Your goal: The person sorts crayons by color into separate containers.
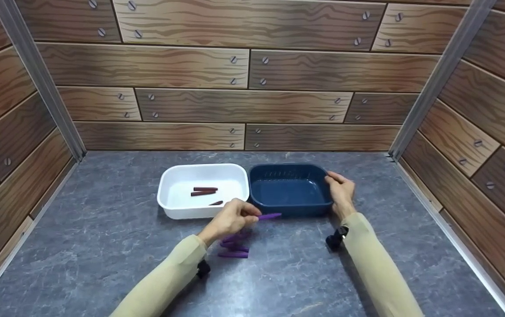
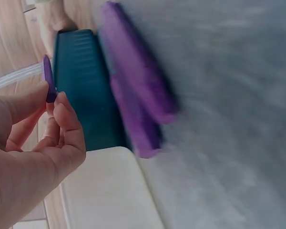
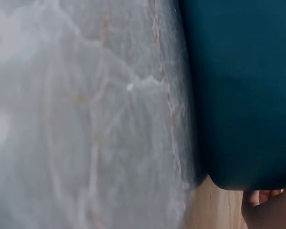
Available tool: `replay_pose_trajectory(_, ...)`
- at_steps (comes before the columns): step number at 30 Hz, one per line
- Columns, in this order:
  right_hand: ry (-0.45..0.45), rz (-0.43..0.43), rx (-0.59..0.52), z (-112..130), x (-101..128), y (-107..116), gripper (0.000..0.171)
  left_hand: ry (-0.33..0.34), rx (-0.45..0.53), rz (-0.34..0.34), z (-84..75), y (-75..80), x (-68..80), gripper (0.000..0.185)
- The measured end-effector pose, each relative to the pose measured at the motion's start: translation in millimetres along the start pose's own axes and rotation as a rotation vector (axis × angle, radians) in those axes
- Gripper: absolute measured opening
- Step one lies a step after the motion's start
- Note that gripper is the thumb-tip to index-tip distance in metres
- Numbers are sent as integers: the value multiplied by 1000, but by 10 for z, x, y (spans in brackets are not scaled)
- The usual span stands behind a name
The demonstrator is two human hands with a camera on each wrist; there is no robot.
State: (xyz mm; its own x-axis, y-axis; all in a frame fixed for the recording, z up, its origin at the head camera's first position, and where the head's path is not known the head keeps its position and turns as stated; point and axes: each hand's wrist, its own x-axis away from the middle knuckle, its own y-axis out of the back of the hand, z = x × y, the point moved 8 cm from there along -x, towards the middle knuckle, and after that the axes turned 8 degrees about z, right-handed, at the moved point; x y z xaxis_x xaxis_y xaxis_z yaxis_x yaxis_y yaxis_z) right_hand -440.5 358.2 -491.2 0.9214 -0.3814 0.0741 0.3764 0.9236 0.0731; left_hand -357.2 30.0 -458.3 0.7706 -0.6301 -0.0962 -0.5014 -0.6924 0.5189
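Note:
My left hand pinches a purple stick between thumb and fingers, just in front of where the two trays meet; the left wrist view shows that stick at my fingertips. More purple sticks lie on the grey counter under my left wrist, blurred in the left wrist view. The white tray holds three dark red-brown sticks. My right hand holds the right rim of the dark blue tray, which has nothing in it.
The grey marbled counter is boxed in by wood-pattern walls on three sides, with metal posts in the back corners. The blue tray's outer wall fills the right wrist view.

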Motion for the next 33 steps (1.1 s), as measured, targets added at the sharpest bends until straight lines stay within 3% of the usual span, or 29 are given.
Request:
replay_pose_trajectory(12, -13, 11, 19, 14, -9, -8, 37, -32, 21, -38, -232, -10, -170, 15)
replay_pose_trajectory(25, -16, 24, 11, -15, -1, -13, 37, -39, 19, -159, -275, -14, -469, 15)
replay_pose_trajectory(33, -12, 26, -7, 5, 7, -24, 37, -45, -56, -229, -262, -29, -717, 14)
